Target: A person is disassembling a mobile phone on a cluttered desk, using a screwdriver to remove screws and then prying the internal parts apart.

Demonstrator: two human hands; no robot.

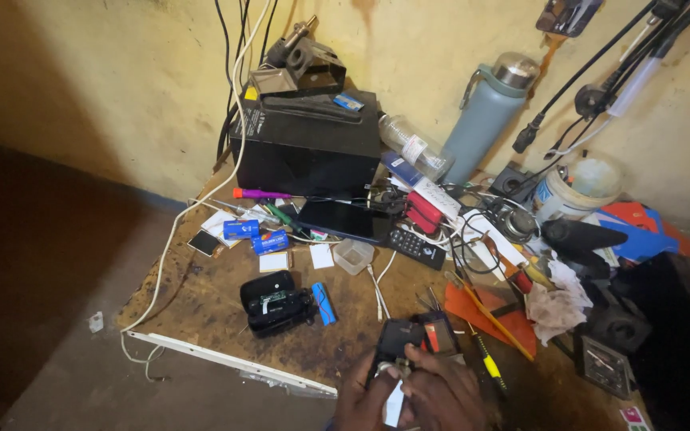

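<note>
Pinching a small black device point(409, 339) between them, both hands: left hand point(363, 399), right hand point(447, 395).

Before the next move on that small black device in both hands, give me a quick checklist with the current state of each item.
1. Both hands on the small black device: ok, left hand and right hand hold it at the bench's near edge.
2. Device opened: ok, inside shows.
3. Which part the fingers touch: cannot tell, too dark.
4. Yellow-handled screwdriver nearby: ok, just right of the hands.
5. Blue cylindrical cell clear of the hands: ok.
6. Bench lighting: not ok, dim.
</note>
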